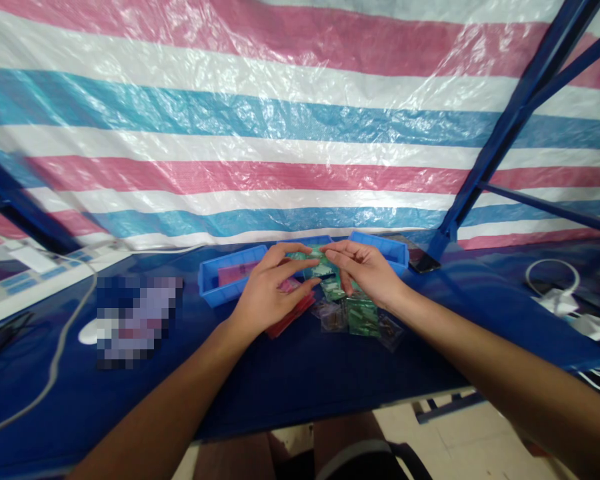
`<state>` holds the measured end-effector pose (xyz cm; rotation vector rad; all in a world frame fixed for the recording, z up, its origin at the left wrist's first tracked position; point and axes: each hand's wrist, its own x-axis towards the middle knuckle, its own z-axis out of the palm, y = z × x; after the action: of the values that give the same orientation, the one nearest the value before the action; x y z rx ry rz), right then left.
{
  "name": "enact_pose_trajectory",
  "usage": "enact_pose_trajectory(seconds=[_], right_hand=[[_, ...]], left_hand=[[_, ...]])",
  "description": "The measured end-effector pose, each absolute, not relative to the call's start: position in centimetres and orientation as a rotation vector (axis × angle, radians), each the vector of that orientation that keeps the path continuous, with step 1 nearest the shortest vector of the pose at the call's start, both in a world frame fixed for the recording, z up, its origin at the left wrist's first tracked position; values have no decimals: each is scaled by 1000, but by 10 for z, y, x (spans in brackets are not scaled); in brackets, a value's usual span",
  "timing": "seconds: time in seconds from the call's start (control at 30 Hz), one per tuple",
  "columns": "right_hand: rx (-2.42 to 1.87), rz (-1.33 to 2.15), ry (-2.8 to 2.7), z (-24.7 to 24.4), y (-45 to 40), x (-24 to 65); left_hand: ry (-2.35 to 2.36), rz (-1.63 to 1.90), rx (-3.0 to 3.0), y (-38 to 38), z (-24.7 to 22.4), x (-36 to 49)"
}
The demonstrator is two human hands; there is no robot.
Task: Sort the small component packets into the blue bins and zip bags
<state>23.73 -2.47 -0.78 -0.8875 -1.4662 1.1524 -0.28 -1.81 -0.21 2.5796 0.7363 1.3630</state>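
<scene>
My left hand (273, 287) is open, with thumb and fingers apart, over red plastic bags (291, 317) and beside the left blue bin (215, 293). Opposite it, my right hand (365, 267) has thumb and fingertips pinched at the edge of a green plastic bag (323, 268). That bag is between both hands, in front of the middle blue bin (305, 240), which they partly hide. Below my right hand lie another green bag (363, 317) and clear bags with small brownish contents (334, 319). Pink-red packets (235, 272) are inside the left bin.
A third blue bin (393, 252) stands behind my right hand, with a dark phone (423, 259) beside it. Leftward are a blurred-out object (140, 320), a cable (63, 347) and a power strip (40, 273). A white coiled cable (553, 267) lies right. Striped sheeting (280, 120) hangs behind.
</scene>
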Motion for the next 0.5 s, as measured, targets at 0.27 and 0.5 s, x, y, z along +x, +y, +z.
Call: enact_pose_trajectory(seconds=[0.27,0.5], right_hand=[[-856,1193,-1538,-7,-30,235],[-887,1229,-1455,-7,-26,236]], left_hand=[[943,1372,2342,-18,-1,-6],[930,1316,2229,-18,-3,-4]])
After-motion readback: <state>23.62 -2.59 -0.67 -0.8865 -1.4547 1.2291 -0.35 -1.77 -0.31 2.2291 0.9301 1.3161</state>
